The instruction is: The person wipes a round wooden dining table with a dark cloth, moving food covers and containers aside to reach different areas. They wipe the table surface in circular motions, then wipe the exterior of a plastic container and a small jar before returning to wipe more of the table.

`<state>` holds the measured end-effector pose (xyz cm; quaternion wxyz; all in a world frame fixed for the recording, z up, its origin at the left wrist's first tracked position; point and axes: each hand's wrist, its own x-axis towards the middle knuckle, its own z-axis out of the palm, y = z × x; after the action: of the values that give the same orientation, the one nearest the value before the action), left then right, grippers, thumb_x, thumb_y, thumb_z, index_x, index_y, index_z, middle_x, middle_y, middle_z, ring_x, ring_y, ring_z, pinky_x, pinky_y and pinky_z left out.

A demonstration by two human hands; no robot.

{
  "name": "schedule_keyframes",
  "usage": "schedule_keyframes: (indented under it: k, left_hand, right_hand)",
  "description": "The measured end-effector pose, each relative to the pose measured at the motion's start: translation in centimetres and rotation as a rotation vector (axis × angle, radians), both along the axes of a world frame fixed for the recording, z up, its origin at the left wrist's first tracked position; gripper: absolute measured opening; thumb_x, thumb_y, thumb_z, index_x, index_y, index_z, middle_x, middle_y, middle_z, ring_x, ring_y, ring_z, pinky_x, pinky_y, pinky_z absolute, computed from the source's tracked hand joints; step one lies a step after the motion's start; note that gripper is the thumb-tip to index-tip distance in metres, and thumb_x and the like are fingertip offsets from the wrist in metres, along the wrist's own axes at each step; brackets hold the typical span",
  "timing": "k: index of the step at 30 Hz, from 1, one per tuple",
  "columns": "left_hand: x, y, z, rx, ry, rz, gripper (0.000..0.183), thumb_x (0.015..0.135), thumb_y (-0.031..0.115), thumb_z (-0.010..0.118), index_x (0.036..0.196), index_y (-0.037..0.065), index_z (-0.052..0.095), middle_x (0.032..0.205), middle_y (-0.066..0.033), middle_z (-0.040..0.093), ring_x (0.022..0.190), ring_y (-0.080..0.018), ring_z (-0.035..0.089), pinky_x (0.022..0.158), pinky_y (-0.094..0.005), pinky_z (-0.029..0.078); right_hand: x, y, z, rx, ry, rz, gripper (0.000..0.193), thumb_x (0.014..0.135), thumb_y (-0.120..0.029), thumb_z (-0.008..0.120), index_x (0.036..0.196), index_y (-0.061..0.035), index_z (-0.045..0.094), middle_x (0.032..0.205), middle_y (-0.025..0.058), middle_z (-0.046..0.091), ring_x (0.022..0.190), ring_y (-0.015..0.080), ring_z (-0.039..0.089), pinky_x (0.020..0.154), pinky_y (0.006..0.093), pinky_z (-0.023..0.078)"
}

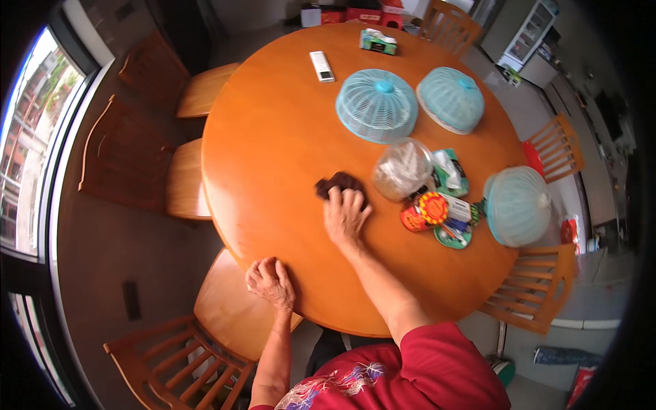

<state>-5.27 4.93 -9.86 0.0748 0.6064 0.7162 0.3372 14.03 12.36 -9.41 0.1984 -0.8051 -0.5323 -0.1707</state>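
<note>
Cloth (pixel 336 182), dk, bunched, prob. soft/light, best held mid-bunch; R hand (pixel 347 217) at its 6 o'clock, fingers atop, grip unclear; L hand (pixel 272 281) loosely open, worktop (pixel 266 137) edge, approx. 7 o'clock.

No words or numbers can be read clearly; printing shows only as small, blurred marks. The landmark is 1 round, clear plastic container with a pale bag inside (pixel 402 171). Just to its near right, 1 red package with a round, scalloped yellow-and-red face (pixel 433 208) bears illegible print. Right of that package, 1 white rectangular label with fine dark marks (pixel 457 208) faces up. Directly right of the container, 1 green-and-white cardboard tissue box (pixel 454 186) has a patterned printed side. Well beyond the container, 1 more green-and-white cardboard tissue box (pixel 378 44) carries dark, unreadable printing.
</note>
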Motion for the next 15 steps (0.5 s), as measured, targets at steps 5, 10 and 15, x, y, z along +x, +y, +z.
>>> schedule_keyframes:
  k: [5,10,15]
  left_hand:
    - [-0.4,0.0,-0.8,-0.004,0.061,-0.033,0.023,0.089,0.031,0.06,0.102,0.013,0.064,0.117,-0.0103,0.055,0.114,-0.033,0.047,0.095,-0.0507,0.034]
    - [-0.7,0.1,-1.6,-0.004,0.117,-0.029,0.024,0.09,0.034,0.061,0.104,0.014,0.062,0.119,-0.0066,0.055,0.113,-0.0339,0.047,0.091,-0.0509,0.039]
    - [-0.8,0.2,-1.3,-0.035,0.144,-0.004,0.026,0.088,0.037,0.062,0.102,0.015,0.064,0.117,-0.0055,0.056,0.112,-0.0315,0.048,0.089,-0.0503,0.041]
  right_hand:
    - [-4.8,-10.7,2.0,-0.044,0.114,0.385,0.017,0.082,-0.023,0.06,0.098,-0.0177,0.056,0.093,0.0044,0.049,0.098,0.0257,0.048,0.075,0.0533,0.036]
    - [-3.2,-21.1,1.8,-0.159,0.195,0.514,0.026,0.082,-0.021,0.059,0.108,-0.0227,0.057,0.104,0.0049,0.047,0.111,0.0254,0.046,0.084,0.0542,0.034]
    - [5.5,-28.0,2.4,-0.153,0.17,0.16,0.039,0.074,-0.026,0.073,0.109,-0.0233,0.056,0.117,0.0045,0.048,0.118,0.027,0.043,0.091,0.0544,0.031]
